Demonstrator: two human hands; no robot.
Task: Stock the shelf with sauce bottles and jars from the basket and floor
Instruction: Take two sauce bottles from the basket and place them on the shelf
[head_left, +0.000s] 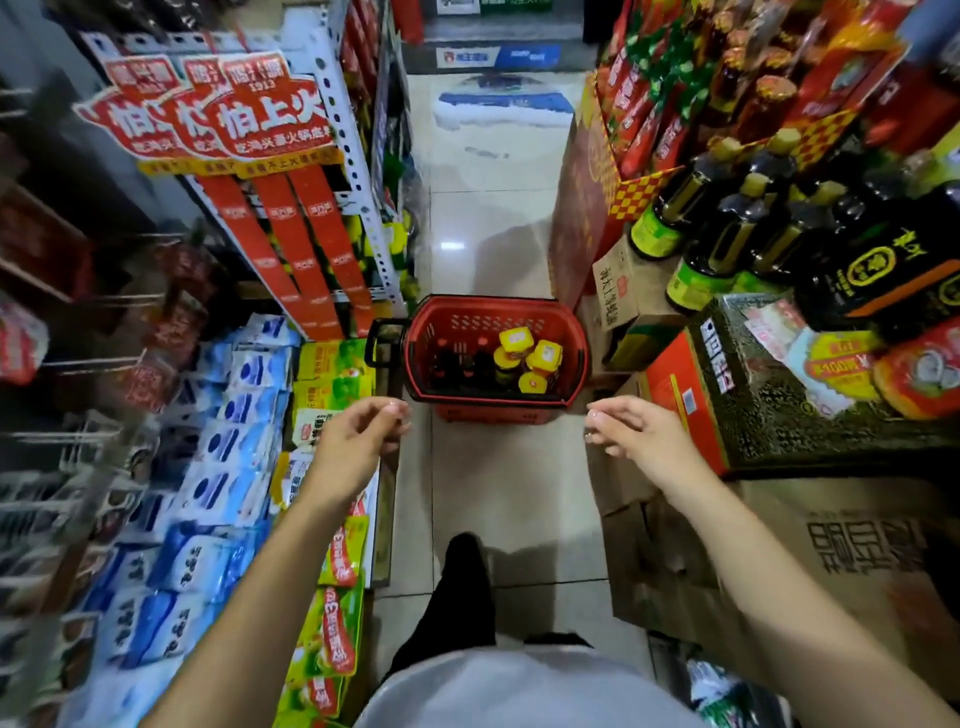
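Observation:
A red plastic basket (571, 332) stands on the tiled aisle floor ahead of me. Inside it are several yellow-lidded jars (530, 358) on the right and dark sauce bottles (462, 364) with red caps on the left. My left hand (358, 441) hangs in the air just short of the basket's near left corner, fingers loosely curled, holding nothing. My right hand (634, 431) hovers by the near right corner, also loosely curled and empty. Neither hand touches the basket.
A shelf rack (358, 187) with red signs and blue and green packets lines the left. On the right, dark soy sauce bottles (727, 228) stand on stacked cardboard boxes (779, 545). A black handle (382, 343) sticks out at the basket's left. My leg (462, 597) is on the floor below.

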